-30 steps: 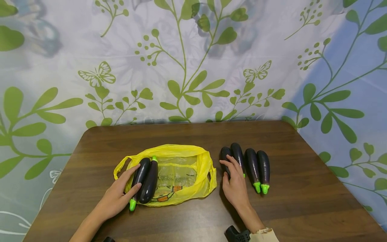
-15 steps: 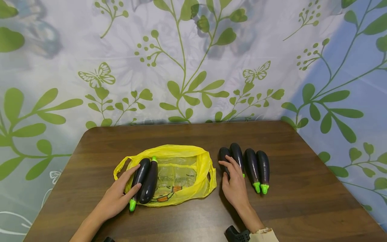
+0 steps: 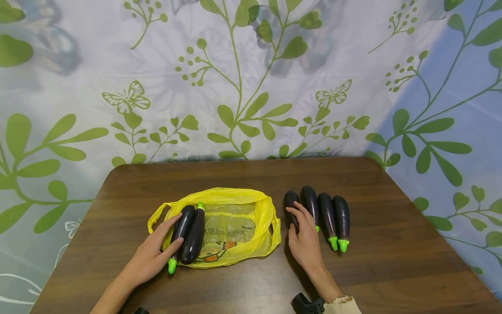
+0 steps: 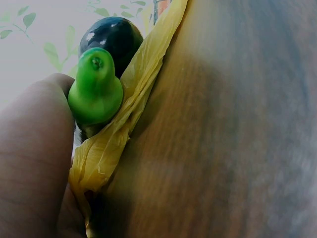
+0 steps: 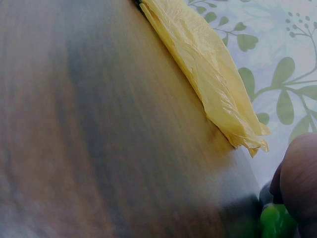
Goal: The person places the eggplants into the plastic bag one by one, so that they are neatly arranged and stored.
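Left hand [image 3: 150, 253] is gripping an eggplant [image 3: 183, 224] at the bag's [image 3: 263, 218] left; curled right hand [image 3: 306, 245] is holding another [image 3: 291, 198], right of it, three more [image 3: 327, 216] crowding alongside.

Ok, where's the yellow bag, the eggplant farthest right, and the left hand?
Yellow bag [image 3: 263, 216]: head view, right side.
Eggplant farthest right [image 3: 342, 216]: head view, dark body.
Left hand [image 3: 152, 256]: head view, its back.

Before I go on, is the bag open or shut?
The bag is open: its yellow rim spreads wide in the head view, and the inside shows.
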### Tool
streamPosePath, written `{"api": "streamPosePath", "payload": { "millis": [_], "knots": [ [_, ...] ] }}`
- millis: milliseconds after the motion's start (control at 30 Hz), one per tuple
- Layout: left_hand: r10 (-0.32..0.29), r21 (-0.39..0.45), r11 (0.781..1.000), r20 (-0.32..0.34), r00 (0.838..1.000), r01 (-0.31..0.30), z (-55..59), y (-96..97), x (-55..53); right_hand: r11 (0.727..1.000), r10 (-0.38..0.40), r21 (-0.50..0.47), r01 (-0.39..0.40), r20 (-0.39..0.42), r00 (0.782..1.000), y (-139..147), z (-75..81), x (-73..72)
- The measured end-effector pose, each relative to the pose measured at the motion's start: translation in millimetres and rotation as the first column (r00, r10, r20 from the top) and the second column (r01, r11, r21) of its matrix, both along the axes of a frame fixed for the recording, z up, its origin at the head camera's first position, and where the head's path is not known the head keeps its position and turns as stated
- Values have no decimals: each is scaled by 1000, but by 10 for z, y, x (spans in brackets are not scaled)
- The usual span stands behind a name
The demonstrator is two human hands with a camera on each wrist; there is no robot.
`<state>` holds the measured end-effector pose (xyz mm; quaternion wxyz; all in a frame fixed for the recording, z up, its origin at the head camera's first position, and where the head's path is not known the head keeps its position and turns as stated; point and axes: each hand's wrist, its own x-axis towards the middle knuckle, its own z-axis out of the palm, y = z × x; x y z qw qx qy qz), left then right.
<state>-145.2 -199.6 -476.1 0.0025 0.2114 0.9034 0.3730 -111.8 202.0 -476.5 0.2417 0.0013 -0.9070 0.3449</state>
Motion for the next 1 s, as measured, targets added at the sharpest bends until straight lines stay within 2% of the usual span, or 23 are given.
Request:
{"api": "streamPosePath", "payload": {
  "millis": [133,1000],
  "knots": [
    [0,1,1000,1,1000,0,0,-2,1,1000,-10,-6,10,26,1000,4,-6,1],
    [6,0,1000,-10,1000,-6,-12,-1,-6,1000,-7,-1,7,67,998,-1,18,12]
  ]
}}
